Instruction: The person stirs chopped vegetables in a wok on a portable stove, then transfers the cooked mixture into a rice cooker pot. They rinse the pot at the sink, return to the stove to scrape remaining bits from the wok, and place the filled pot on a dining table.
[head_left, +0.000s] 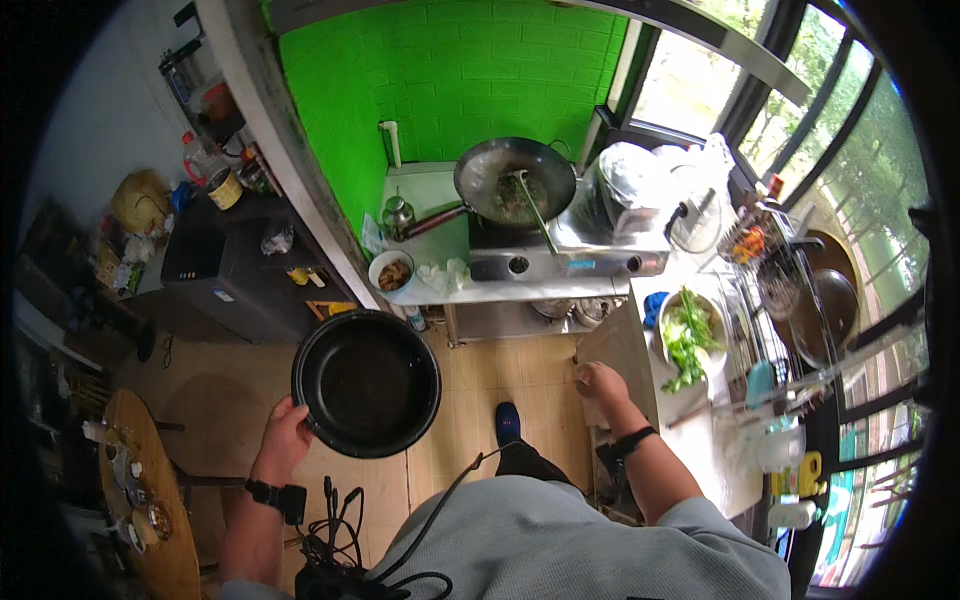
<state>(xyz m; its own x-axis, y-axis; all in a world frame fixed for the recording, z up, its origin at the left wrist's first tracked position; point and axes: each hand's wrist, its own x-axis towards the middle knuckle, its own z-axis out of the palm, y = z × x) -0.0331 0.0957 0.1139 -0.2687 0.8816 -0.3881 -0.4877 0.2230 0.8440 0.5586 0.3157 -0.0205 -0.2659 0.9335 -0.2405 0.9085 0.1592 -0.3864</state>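
My left hand (287, 433) grips the near left rim of a round black pan or basin (366, 382), which looks empty inside. My right hand (602, 385) is at the edge of an opened cabinet door (611, 349) below the right counter; its fingers are curled, and whether they hold the door is not clear. Ahead, a wok (480, 176) with dark food and a long-handled spatula (536, 214) sits on a gas stove (495, 264). A white bowl of green vegetables (721, 341) stands on the right counter.
A bowl of brown food (391, 271) and a small metal-topped jar (398, 214) stand left of the stove. A large pot (630, 180) and a glass lid (697, 217) are to its right. A round wooden table (161, 517) stands at the left; a dish rack lines the right window.
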